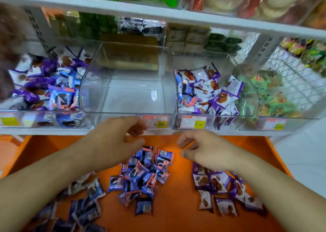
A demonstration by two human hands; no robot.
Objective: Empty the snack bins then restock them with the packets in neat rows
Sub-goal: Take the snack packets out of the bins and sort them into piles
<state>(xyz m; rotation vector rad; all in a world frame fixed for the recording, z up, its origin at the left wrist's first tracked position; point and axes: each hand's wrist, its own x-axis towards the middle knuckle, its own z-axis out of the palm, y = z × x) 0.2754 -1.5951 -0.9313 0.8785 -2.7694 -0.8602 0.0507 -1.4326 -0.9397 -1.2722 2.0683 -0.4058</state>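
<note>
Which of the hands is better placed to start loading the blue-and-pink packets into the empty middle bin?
Left, probably. The left hand hovers empty right over the blue-and-pink packets, below the empty middle bin. The right hand sits nearer the purple packets.

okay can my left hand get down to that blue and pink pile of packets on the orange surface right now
Probably yes. Your left hand hovers just above the far edge of the blue and pink pile on the orange surface, holding nothing, and nothing lies between them. The right hand is off to the side.
</note>
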